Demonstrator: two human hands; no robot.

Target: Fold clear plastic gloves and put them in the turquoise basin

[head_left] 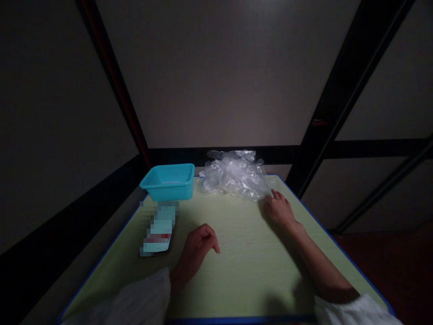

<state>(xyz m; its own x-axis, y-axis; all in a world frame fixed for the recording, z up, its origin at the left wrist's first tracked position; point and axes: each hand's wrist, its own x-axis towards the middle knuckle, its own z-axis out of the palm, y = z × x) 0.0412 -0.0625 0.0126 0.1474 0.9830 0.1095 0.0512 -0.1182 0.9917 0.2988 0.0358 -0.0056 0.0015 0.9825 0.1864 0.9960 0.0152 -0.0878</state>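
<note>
One empty left hand (pixel 202 239) is hanging loosely curled, lower centre; your right hand (pixel 280 210) is touching plastic (pixel 237 176), grip unclear.

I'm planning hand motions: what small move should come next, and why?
Perhaps the right hand should pinch the clear plastic heap: the hand's fingers are at the heap's right edge, no firm grip shows, and the left hand is apart from it.

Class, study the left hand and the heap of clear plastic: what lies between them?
In the head view, only a bare stretch of yellow-green tabletop lies between the left hand and the clear plastic heap.
</note>
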